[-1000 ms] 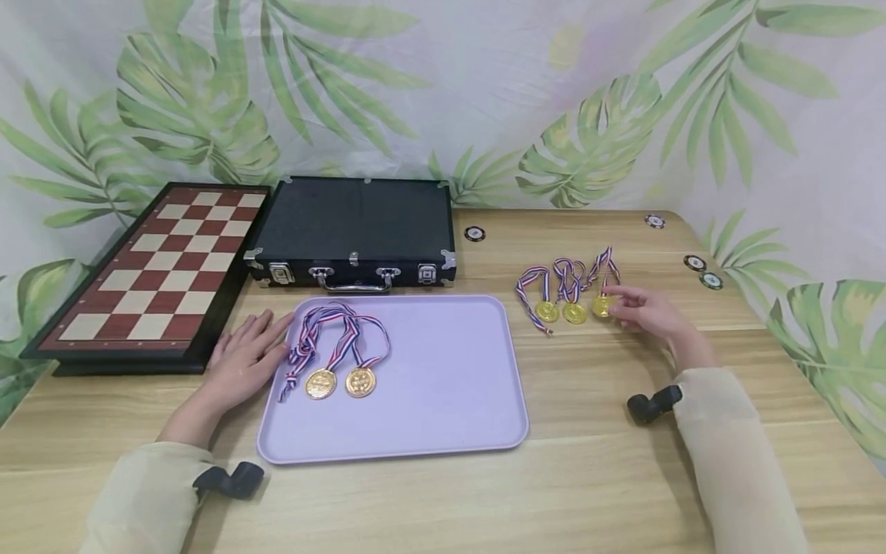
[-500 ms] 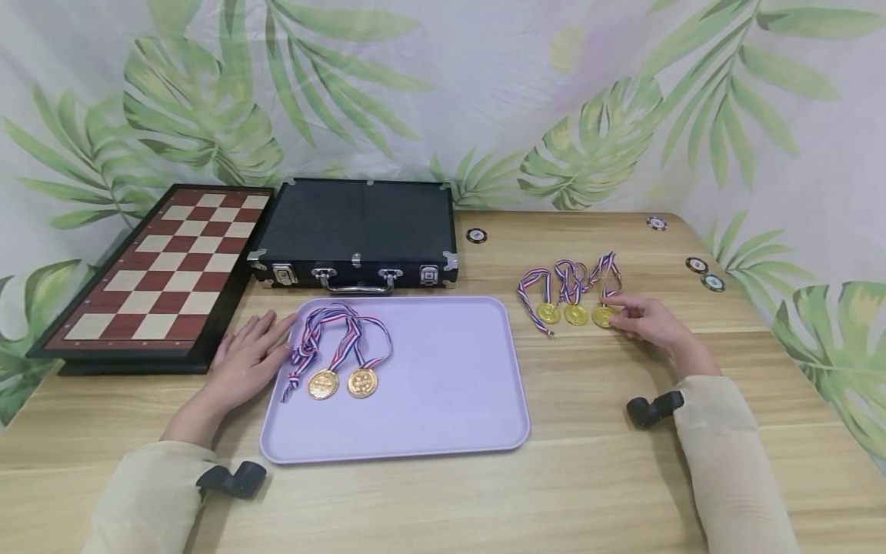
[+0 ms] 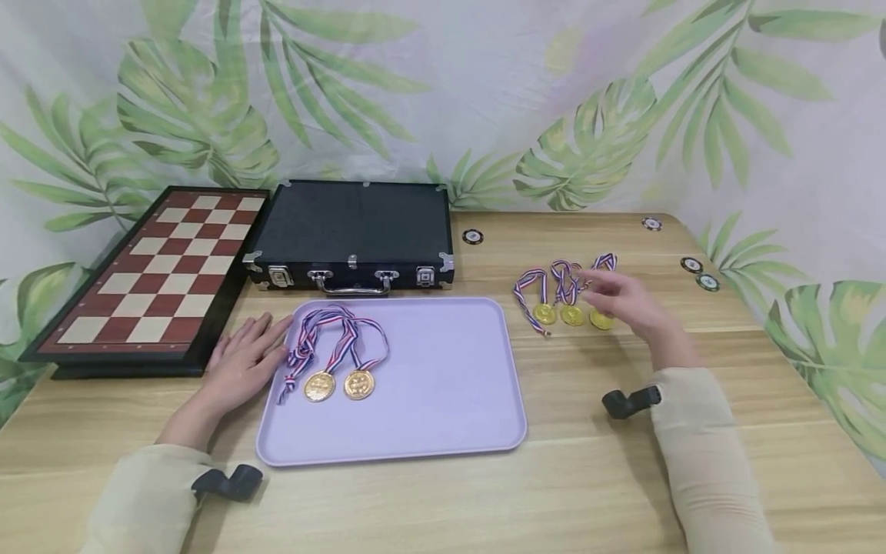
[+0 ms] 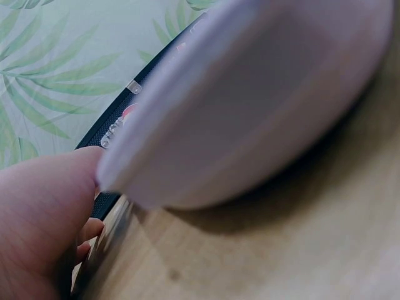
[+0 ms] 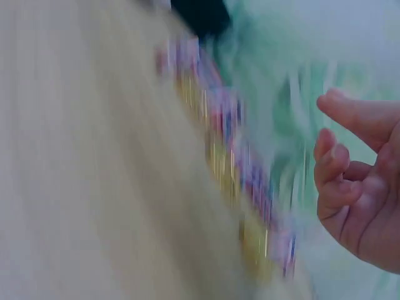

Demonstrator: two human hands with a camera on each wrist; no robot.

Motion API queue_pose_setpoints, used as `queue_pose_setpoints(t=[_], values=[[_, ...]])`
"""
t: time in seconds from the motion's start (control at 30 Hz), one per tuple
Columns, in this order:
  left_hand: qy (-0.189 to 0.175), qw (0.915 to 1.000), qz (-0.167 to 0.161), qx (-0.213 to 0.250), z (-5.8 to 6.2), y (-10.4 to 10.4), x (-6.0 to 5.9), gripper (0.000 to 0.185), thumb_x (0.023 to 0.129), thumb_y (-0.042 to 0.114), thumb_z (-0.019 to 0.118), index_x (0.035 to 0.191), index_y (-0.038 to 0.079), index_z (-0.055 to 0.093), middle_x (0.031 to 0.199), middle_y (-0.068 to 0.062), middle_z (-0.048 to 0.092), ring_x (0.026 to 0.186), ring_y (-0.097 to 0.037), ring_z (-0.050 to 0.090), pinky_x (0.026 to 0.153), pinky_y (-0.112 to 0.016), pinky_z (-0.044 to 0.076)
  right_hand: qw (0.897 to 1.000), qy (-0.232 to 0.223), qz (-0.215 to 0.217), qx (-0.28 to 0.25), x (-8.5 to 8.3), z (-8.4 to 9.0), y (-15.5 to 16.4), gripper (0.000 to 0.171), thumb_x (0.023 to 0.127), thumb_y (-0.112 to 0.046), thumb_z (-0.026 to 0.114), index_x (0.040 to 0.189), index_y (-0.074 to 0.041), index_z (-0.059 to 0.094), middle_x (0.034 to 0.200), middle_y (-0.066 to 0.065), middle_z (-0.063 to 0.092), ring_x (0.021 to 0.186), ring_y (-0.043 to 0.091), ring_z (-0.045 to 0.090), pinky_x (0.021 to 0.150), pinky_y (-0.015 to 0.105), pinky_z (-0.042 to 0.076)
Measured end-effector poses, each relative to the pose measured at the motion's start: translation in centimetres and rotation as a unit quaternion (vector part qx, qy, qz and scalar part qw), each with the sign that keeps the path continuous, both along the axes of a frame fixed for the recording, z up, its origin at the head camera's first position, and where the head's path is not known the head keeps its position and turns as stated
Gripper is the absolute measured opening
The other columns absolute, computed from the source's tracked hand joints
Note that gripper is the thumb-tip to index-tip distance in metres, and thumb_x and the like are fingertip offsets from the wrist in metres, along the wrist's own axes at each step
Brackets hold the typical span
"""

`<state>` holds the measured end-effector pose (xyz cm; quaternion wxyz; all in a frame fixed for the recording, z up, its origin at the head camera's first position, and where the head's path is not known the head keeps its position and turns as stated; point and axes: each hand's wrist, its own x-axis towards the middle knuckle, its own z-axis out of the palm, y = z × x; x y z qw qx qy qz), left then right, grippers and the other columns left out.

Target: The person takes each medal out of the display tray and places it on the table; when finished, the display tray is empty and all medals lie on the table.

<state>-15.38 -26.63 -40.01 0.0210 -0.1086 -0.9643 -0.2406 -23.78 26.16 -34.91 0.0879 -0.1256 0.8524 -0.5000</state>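
Observation:
My left hand [image 3: 242, 362] lies on the table with its fingers touching or just beside the left rim of the lilac tray [image 3: 443, 415]. On the tray are a gold medal [image 3: 319, 386] and a second gold medal [image 3: 359, 384], with red, white and blue ribbons. Above the table at the right hovers my right hand [image 3: 626, 304], its fingers loosely bent around nothing. Beneath and beside it lie a left medal [image 3: 544, 314], a middle medal [image 3: 571, 315] and a right medal [image 3: 601, 318] in a row. In the right wrist view that row is blurred and apart from the hand [image 5: 359, 187].
A black briefcase [image 3: 353, 223] stands behind the tray. To its left is a chessboard box [image 3: 159, 269]. Several poker chips lie near the back, including one by the briefcase [image 3: 473, 236] and one by the right edge [image 3: 691, 265].
My right hand touched the right medal, drew it slightly toward me, then let go and rose to the left. The left hand has stayed by the tray.

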Motion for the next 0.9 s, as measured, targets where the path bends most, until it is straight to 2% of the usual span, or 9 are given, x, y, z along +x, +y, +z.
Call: queue_pose_setpoints(t=[0.1, 0.2, 0.4, 0.5, 0.63, 0.8, 0.9], values=[[0.001, 1.0, 0.0, 0.0, -0.1, -0.1, 0.0, 0.048, 0.092, 0.032, 0.035, 0.136, 0.015, 0.027, 0.135, -0.028, 0.019, 0.124, -0.042, 0.007, 0.092, -0.058, -0.004, 0.997, 0.042, 0.052, -0.034, 0.4, 1.3, -3.8, 0.042, 0.082, -0.007, 0.058, 0.122, 0.001, 0.046, 0.081, 0.014, 0.053, 0.065, 0.014, 0.047, 0.053, 0.025, 0.041], [0.001, 1.0, -0.001, 0.001, -0.1, -0.1, 0.0, 0.048, 0.092, 0.032, 0.035, 0.136, 0.015, 0.028, 0.135, -0.028, 0.019, 0.124, -0.042, 0.007, 0.092, -0.058, -0.005, 0.991, 0.058, 0.103, -0.061, 1.0, 2.3, -8.0, 0.043, 0.08, -0.003, 0.059, 0.121, 0.002, 0.047, 0.083, 0.013, 0.055, 0.07, 0.016, 0.051, 0.058, 0.024, 0.043], [-0.006, 1.0, 0.002, 0.003, -0.1, -0.1, 0.0, 0.048, 0.092, 0.032, 0.035, 0.136, 0.015, 0.027, 0.135, -0.027, 0.018, 0.125, -0.041, 0.004, 0.092, -0.058, -0.006, 0.977, 0.036, 0.194, -0.085, 2.9, 3.3, -16.3, 0.047, 0.078, -0.005, 0.062, 0.123, -0.006, 0.048, 0.086, 0.012, 0.058, 0.07, 0.022, 0.054, 0.061, 0.031, 0.046], [-0.012, 0.9999, 0.006, 0.002, 0.0, -0.1, 0.0, 0.048, 0.092, 0.033, 0.035, 0.136, 0.015, 0.027, 0.136, -0.027, 0.018, 0.125, -0.04, 0.004, 0.092, -0.058, -0.005, 0.97, 0.021, 0.227, -0.085, 3.9, 2.9, -19.5, 0.047, 0.078, -0.006, 0.063, 0.122, -0.007, 0.049, 0.084, 0.008, 0.058, 0.069, 0.022, 0.054, 0.062, 0.031, 0.046], [-0.015, 0.9998, 0.009, 0.001, 0.1, 0.0, 0.0, 0.049, 0.092, 0.033, 0.035, 0.136, 0.015, 0.027, 0.136, -0.027, 0.017, 0.125, -0.04, 0.004, 0.092, -0.058, -0.005, 0.969, -0.002, 0.239, -0.067, 5.2, 1.9, -22.6, 0.046, 0.076, -0.009, 0.066, 0.12, -0.007, 0.051, 0.081, 0.003, 0.059, 0.065, 0.016, 0.053, 0.06, 0.024, 0.044], [-0.017, 0.9998, 0.008, -0.001, 0.1, 0.0, 0.1, 0.049, 0.092, 0.033, 0.034, 0.137, 0.015, 0.026, 0.136, -0.027, 0.017, 0.125, -0.04, 0.004, 0.092, -0.058, -0.006, 0.97, -0.04, 0.239, -0.034, 6.5, -0.2, -25.1, 0.044, 0.073, -0.011, 0.069, 0.115, -0.005, 0.055, 0.074, 0.0, 0.059, 0.059, 0.013, 0.054, 0.053, 0.024, 0.045], [-0.016, 0.9998, 0.008, -0.002, 0.1, 0.0, 0.0, 0.049, 0.092, 0.033, 0.034, 0.136, 0.015, 0.027, 0.136, -0.027, 0.017, 0.125, -0.04, 0.004, 0.092, -0.058, -0.005, 0.972, -0.029, 0.234, 0.003, 7.0, -1.6, -25.9, 0.044, 0.071, -0.012, 0.071, 0.113, -0.005, 0.057, 0.072, -0.002, 0.058, 0.06, 0.009, 0.053, 0.054, 0.022, 0.045]])
